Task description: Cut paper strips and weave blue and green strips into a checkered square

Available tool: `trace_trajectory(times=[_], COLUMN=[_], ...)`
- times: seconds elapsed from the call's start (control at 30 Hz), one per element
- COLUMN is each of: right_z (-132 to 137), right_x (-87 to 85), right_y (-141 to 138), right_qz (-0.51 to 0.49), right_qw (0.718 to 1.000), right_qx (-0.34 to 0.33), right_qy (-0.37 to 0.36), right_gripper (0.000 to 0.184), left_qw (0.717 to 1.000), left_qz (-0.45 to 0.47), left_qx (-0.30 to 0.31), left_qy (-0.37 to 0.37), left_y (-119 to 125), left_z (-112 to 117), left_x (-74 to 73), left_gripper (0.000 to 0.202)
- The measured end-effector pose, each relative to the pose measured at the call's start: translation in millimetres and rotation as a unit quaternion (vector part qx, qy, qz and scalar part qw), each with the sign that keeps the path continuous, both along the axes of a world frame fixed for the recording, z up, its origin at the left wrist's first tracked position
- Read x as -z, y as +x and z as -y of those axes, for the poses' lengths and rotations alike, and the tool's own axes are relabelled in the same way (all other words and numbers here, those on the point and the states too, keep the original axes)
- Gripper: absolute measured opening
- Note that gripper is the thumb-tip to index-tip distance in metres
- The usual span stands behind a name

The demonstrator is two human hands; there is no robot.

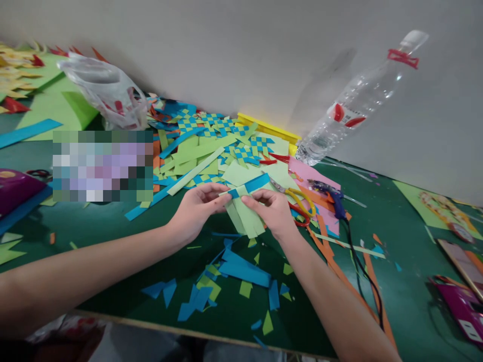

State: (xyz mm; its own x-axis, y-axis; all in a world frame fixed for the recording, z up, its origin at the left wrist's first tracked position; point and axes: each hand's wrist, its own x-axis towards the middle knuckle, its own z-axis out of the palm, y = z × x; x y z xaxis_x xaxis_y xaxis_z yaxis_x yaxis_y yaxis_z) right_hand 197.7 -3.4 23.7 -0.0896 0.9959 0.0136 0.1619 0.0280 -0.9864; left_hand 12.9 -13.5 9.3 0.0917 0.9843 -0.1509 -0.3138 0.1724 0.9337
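Observation:
Both my hands pinch a piece of pale green paper strips (249,221) with a blue paper strip (257,182) woven across its top. My left hand (196,208) grips the left end of the blue strip between thumb and fingers. On the other side, my right hand (274,208) holds the right part, thumb on the front. The green strips hang down toward the table, slightly fanned. Just beyond my right hand lie yellow-handled scissors (302,200) and a red-handled pair (301,217). Behind the piece spreads a pile of blue-and-green woven paper squares (241,153).
A clear plastic bottle (347,110) stands by the wall, near a blue glue gun (334,198) with a black cord. Paper scraps (245,266) litter the green table (151,261) before me. A plastic bag (107,93) stands back left; purple devices (458,306) lie at both sides.

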Motion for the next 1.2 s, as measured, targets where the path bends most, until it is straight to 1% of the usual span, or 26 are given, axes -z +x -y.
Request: trace_trajectory(times=[0.13,0.3,0.4,0.5,0.57,0.63,0.77,0.87,1.03,1.1,1.2], right_z=[-3,-2,1,1,0,-1,-2,0,2,2,2], right_x=[4.0,6.0,4.8,5.5,7.6,9.9,10.9,7.6,1.0,0.0,1.0], right_y=[0,-4,-7,-7,-5,-4,-3,-5,-9,-11,-11], right_qz=[-0.017,-0.107,-0.133,-0.111,-0.092,-0.079,-0.076,-0.109,-0.148,-0.161,-0.177], right_qw=[0.999,0.99,0.984,0.989,0.992,0.993,0.99,0.986,0.982,0.981,0.98], right_qx=[-0.016,-0.041,-0.032,0.002,0.022,0.026,0.015,-0.003,-0.046,-0.047,-0.026], right_qy=[-0.042,-0.079,-0.113,-0.1,-0.084,-0.082,-0.115,-0.127,-0.104,-0.096,-0.082], right_gripper=[0.032,0.043,0.039,0.031,0.03,0.029,0.031,0.033,0.041,0.04,0.033], left_qw=[1.0,1.0,1.0,1.0,1.0,1.0,0.999,0.999,0.999,0.999,0.999], left_qz=[0.0,-0.013,-0.025,-0.026,-0.024,-0.024,-0.028,-0.028,-0.046,-0.047,-0.037], left_qx=[0.001,0.014,0.015,0.015,0.018,0.018,0.012,0.007,0.012,0.017,0.023], left_qy=[-0.01,0.004,0.005,0.005,0.006,0.007,0.015,0.019,0.02,0.02,0.024], left_y=[0,1,1,1,1,1,1,1,1,0,0], left_z=[0,1,1,1,1,1,1,1,0,0,1], left_x=[0.7,3.4,3.0,1.5,1.2,1.6,2.2,2.4,4.7,5.5,5.8], left_gripper=[0.028,0.029,0.03,0.029,0.028,0.026,0.024,0.025,0.027,0.026,0.025])
